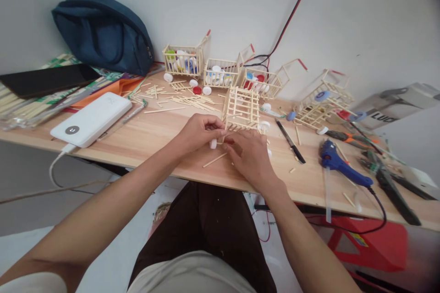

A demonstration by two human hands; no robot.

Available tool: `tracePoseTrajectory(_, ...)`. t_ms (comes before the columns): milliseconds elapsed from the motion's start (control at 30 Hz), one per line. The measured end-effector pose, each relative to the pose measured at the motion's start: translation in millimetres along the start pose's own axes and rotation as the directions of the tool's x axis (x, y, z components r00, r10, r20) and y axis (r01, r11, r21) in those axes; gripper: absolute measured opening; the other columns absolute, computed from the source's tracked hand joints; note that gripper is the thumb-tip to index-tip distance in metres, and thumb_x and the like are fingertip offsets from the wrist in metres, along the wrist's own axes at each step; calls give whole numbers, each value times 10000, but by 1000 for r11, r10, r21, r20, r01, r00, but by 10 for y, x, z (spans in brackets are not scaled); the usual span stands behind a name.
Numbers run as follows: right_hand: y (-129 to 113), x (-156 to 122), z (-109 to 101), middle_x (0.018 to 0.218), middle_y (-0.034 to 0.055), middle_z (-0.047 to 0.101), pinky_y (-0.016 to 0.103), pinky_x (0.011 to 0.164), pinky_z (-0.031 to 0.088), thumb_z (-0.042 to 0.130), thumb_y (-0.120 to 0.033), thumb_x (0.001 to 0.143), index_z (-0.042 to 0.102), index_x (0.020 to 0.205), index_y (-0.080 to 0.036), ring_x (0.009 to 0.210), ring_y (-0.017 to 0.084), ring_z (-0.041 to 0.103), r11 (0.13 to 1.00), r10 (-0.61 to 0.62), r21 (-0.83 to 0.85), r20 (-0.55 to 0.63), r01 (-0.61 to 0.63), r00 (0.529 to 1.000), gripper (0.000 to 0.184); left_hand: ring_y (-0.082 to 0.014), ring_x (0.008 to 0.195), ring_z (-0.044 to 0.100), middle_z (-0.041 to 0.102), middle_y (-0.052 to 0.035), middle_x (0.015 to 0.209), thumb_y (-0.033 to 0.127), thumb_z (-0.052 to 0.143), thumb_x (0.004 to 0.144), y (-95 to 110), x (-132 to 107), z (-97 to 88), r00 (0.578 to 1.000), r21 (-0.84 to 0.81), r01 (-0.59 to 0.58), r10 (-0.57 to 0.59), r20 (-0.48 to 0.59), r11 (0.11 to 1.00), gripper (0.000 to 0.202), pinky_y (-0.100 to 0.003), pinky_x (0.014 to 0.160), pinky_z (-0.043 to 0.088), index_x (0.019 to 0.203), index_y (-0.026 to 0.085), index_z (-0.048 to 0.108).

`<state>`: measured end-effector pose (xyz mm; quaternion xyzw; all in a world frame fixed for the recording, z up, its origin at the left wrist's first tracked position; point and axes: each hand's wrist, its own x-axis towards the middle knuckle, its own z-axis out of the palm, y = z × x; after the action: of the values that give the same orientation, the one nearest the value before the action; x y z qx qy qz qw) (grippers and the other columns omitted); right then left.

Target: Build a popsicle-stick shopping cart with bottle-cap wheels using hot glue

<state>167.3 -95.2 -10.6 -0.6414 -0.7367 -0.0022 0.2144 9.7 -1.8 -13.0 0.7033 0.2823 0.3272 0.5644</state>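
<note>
A small cart built of wooden sticks (241,108) rests tipped on the wooden table (154,135) in front of me, with white cap wheels at its lower side. My left hand (198,132) pinches its near edge by a white wheel (213,143), fingers closed. Next to it, my right hand (250,155) lies with fingers curled against the cart's bottom frame. A loose stick (214,160) lies between my wrists.
Finished stick carts (184,61) holding bottle caps line the wall. Loose sticks (187,98) lie scattered behind. A blue glue gun (340,165), a black pen (290,141) and pliers (347,137) sit at right; a white power bank (92,119), phone and blue bag (103,29) at left.
</note>
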Motion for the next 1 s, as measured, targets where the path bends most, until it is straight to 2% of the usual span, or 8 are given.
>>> tracePoseTrajectory(233,-29,20,12,903,30,666,363,809,291,581,-252,869,651,875,-227,903,238,531,999,12,41,2,-12,1000,74,-98,606,556,639,-2,669,245,675,699,-9,8,-1,1000,1,-11,11,-11,1000,132,-209,579,438,738,122,647)
tracePoseTrajectory(333,-18,8,14,907,31,665,361,809,303,579,-234,861,642,909,-226,905,238,533,999,6,48,-13,-5,1000,80,-92,576,542,631,6,648,250,673,704,-1,2,3,1000,10,-6,6,-14,1000,131,-211,570,431,734,125,646)
tracePoseTrajectory(467,35,-56,-28,952,53,661,365,785,296,571,-251,867,632,984,-218,933,253,517,999,14,-43,-59,-16,998,136,-86,564,531,619,15,636,254,681,702,7,-3,4,999,29,-5,6,-37,1000,134,-209,570,419,720,126,647)
tracePoseTrajectory(567,77,-114,-50,935,49,663,363,760,270,566,-288,888,631,921,-224,923,254,508,995,17,-100,-70,-24,997,97,-86,569,535,615,15,635,246,679,702,1,-2,2,1000,25,-2,3,-30,1000,127,-208,573,420,720,125,646)
tracePoseTrajectory(733,88,-136,-19,900,32,663,357,746,247,552,-296,911,633,870,-235,907,241,499,997,2,-72,-44,-5,999,109,-93,572,552,623,5,638,243,655,718,-18,-9,1,1000,-14,-5,5,13,1000,120,-210,576,437,729,125,632)
tracePoseTrajectory(1000,105,-122,23,861,27,669,351,733,231,537,-295,921,630,857,-231,875,232,499,998,-7,-66,-57,3,998,130,-81,542,528,607,16,625,249,661,715,12,-7,8,1000,20,10,-10,8,1000,127,-206,562,426,713,127,626)
